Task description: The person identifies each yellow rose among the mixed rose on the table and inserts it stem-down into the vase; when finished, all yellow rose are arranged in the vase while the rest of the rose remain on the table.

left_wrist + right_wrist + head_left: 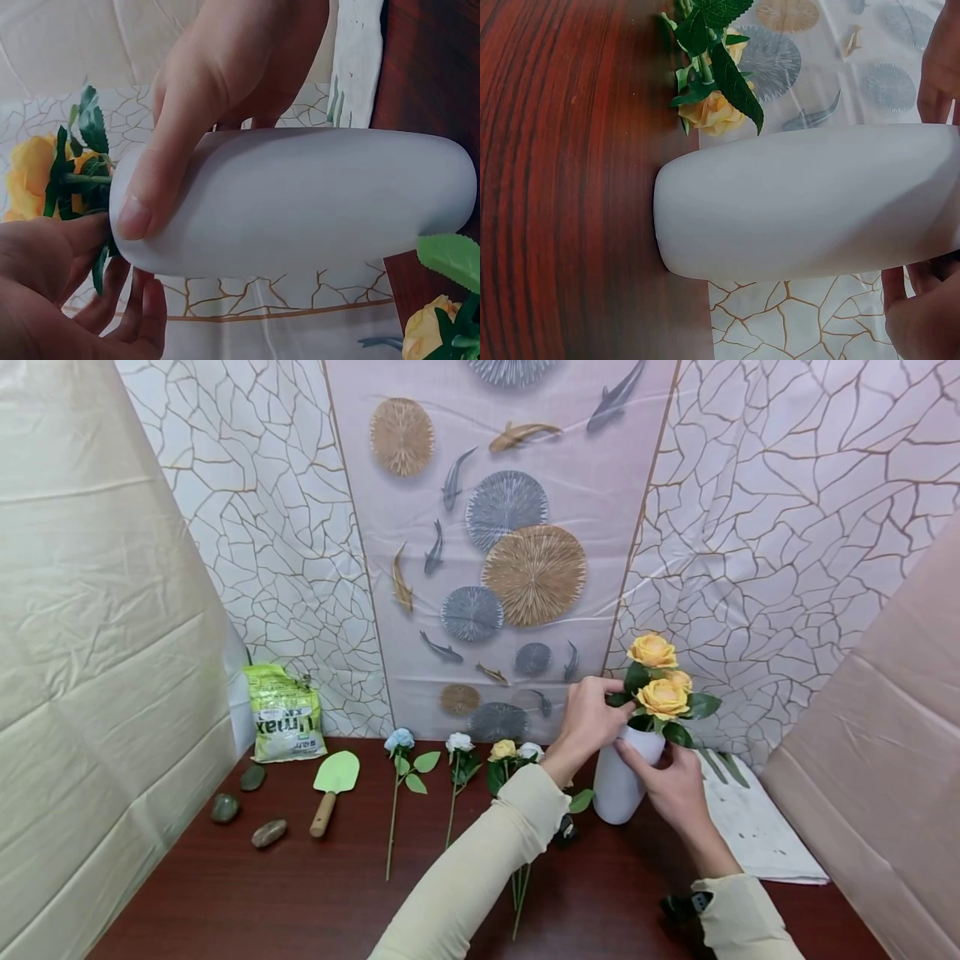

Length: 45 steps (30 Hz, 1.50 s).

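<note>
A white vase [621, 781] stands upright at the right of the table, with yellow roses [664, 697] and green leaves rising from its mouth. My right hand [678, 787] grips the vase near its top; in the left wrist view the thumb of that right hand [217, 82] lies across the upper side. At the mouth, my left hand [592, 717] pinches among the leaves and stems just under the blooms. Part of its grip is hidden by foliage and the vase. The left wrist view shows the fingers of the left hand [60, 292] curled beside the rim.
Left of the vase lie a blue flower [400, 741], a white flower [459, 743] and yellow flowers [502, 750] on long stems. Farther left are a green trowel [336, 774], stones [225, 807] and a green-and-white bag [285, 714]. White cloth [757, 827] lies at right.
</note>
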Tool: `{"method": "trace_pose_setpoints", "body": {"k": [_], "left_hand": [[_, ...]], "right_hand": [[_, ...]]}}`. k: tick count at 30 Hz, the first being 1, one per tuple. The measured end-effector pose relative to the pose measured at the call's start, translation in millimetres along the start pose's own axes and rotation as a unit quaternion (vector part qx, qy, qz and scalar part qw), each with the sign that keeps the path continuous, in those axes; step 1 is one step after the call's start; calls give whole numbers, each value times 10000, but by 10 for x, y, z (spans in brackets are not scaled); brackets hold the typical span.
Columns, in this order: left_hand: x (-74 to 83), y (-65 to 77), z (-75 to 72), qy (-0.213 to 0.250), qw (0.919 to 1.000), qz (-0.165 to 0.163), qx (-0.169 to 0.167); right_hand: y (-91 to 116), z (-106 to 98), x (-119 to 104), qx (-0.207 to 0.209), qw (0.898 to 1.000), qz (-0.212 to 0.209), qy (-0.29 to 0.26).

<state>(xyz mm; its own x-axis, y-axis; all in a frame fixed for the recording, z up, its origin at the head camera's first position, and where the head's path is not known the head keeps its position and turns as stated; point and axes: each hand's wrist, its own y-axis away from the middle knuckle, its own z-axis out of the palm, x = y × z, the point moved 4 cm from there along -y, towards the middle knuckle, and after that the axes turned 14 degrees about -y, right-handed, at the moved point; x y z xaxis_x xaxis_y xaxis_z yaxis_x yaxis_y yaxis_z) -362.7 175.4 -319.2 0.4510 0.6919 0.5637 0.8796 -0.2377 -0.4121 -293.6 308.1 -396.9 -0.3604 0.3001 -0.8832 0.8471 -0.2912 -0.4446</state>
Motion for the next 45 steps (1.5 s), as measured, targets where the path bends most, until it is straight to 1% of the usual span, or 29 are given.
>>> {"method": "trace_pose_setpoints", "body": {"k": [2,4,6,8,11,14,18,20,24,28,32,35,37,40,45], "left_hand": [[-12,12,-22,4,9999,80,-91],[-27,29,-51,112,9995,193,-210],[-57,49,-91,301,9986,307,-305],[-98,73,-151,584,9967,438,-361],[-201,125,-260,978,9929,593,-316],[-361,197,-357,1187,9909,603,-206],[-678,341,-404,1093,9930,413,-168],[-855,432,-394,976,9945,317,-207],[-1226,641,-337,721,9967,21,-382],[-1556,843,-294,616,9957,-332,-600],[-1796,993,-291,602,9929,-660,-781],[-1920,1074,-271,572,9913,-833,-845],[-1966,1110,-244,549,9902,-919,-900],[-1991,1142,-190,518,9875,-1013,-1091],[-1985,1181,-135,395,9829,-1035,-1473]], "right_hand": [[32,4,-96,-1,10000,-14,-22],[63,7,-181,19,10000,-55,-6],[80,9,-226,41,10000,-89,-14],[86,14,-240,49,9999,-124,-35],[81,22,-234,63,9998,-155,-115],[74,20,-223,92,9998,-135,-116],[64,27,-200,128,9999,-60,-83],[62,31,-190,126,9999,-42,-86],[70,30,-196,138,9999,-54,-88],[78,28,-198,170,9998,-99,-34],[45,25,-101,204,9997,-94,-1],[-4,11,38,228,9997,-85,14],[-32,-4,120,250,9996,-121,14],[-49,-19,179,252,9994,-217,3],[-47,-6,158,226,9994,-250,-8]]}}
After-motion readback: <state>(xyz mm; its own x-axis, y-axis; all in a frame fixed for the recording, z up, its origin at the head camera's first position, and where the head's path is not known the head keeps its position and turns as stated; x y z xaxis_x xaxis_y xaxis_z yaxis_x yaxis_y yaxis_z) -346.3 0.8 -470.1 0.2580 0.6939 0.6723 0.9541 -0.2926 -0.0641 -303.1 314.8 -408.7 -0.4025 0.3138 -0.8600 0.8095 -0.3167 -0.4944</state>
